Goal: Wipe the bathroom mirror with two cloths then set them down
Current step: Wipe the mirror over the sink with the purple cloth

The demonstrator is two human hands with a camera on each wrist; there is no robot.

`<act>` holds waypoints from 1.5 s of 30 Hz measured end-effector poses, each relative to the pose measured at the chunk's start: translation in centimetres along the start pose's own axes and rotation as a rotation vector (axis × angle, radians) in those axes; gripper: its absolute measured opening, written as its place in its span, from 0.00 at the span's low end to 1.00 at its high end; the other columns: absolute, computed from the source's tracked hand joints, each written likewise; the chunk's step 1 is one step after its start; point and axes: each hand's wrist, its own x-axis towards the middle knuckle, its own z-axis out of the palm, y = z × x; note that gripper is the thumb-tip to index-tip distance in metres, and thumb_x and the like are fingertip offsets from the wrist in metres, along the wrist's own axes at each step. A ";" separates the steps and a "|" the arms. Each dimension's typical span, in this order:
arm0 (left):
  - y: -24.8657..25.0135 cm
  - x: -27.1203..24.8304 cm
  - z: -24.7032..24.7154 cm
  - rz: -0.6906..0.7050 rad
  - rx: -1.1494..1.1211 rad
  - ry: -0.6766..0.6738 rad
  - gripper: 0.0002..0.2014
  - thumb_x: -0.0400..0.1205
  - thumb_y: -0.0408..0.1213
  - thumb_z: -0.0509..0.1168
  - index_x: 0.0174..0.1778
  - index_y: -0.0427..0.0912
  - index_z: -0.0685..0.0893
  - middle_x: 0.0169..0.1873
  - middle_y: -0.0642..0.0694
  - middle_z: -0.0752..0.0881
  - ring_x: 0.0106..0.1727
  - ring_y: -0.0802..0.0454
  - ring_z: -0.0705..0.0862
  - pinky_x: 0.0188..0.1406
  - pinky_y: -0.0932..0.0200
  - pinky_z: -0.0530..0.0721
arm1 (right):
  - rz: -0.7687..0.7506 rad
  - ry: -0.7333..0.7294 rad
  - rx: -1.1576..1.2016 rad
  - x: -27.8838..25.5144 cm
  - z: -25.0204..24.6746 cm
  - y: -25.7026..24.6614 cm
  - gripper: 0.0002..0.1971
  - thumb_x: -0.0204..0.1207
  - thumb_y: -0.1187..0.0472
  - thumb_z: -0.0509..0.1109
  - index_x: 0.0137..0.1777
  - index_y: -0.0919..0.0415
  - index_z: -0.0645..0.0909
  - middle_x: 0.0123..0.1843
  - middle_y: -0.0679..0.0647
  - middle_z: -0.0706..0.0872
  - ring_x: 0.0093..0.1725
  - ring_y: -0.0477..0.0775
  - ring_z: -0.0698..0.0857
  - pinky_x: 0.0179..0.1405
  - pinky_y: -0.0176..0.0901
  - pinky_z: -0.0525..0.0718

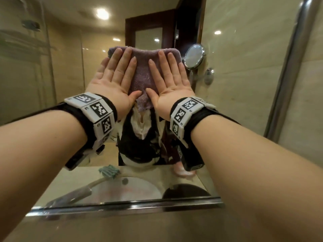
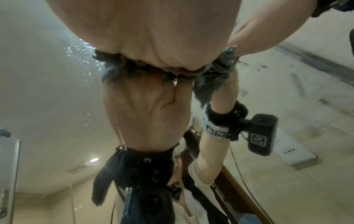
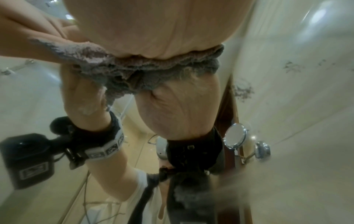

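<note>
The fingers [image 1: 120, 67] of the left hand [image 1: 111, 81] are straight and slightly spread, pointing up and laid flat on a cloth [image 1: 142, 72] that is pressed against the mirror [image 1: 61, 67]. The right hand [image 1: 171, 82] mirrors it: its fingers [image 1: 172, 67] are also straight, fanned a little and flat on the same cloth. Neither hand curls round or pinches the fabric; both simply press it to the glass.

The cloth looks purple from the head view. It runs behind both sets of fingers. Its top edge shows just above the fingertips, its middle is bare between the two hands, and a lower corner hangs down between the thumbs, which nearly meet. The outer fingers of the left hand reach to the cloth's left edge.

From the left wrist, the heel of the left hand [image 2: 153, 30] sits on bunched, greyer-looking cloth [image 2: 206, 81], with drops of water [image 2: 80, 50] on the glass beside it. From the right wrist, the right hand [image 3: 162, 27] presses crumpled cloth [image 3: 124, 75] in the same way. Whether one cloth or two lie under the hands cannot be told.

A small round mirror [image 1: 194, 55] on a chrome arm stands just right of the right hand. Lower in the glass, the reflection shows a teal cloth [image 1: 108, 171] lying on the counter [image 1: 73, 177] beside the sink [image 1: 125, 189].
</note>
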 end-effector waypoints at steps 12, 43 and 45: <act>2.2 0.9 -0.8 0.007 -0.008 0.005 0.36 0.83 0.60 0.37 0.68 0.41 0.19 0.67 0.46 0.18 0.77 0.48 0.25 0.73 0.53 0.25 | -0.026 0.024 -0.002 -0.3 0.3 2.9 0.36 0.83 0.42 0.45 0.80 0.52 0.28 0.82 0.54 0.27 0.80 0.55 0.28 0.77 0.50 0.27; 24.0 5.9 -3.4 0.275 -0.019 0.202 0.36 0.85 0.56 0.38 0.79 0.39 0.28 0.79 0.42 0.30 0.80 0.45 0.30 0.75 0.50 0.28 | 0.415 -0.198 -0.207 -9.5 0.8 21.0 0.33 0.84 0.44 0.39 0.79 0.55 0.25 0.81 0.56 0.26 0.81 0.55 0.30 0.76 0.50 0.27; 25.3 6.2 -3.5 0.288 -0.025 0.217 0.35 0.85 0.56 0.38 0.79 0.38 0.30 0.80 0.41 0.31 0.80 0.44 0.31 0.76 0.49 0.29 | 0.444 -0.242 -0.241 -9.9 0.5 21.7 0.33 0.84 0.44 0.39 0.79 0.56 0.26 0.81 0.57 0.26 0.81 0.55 0.30 0.76 0.51 0.27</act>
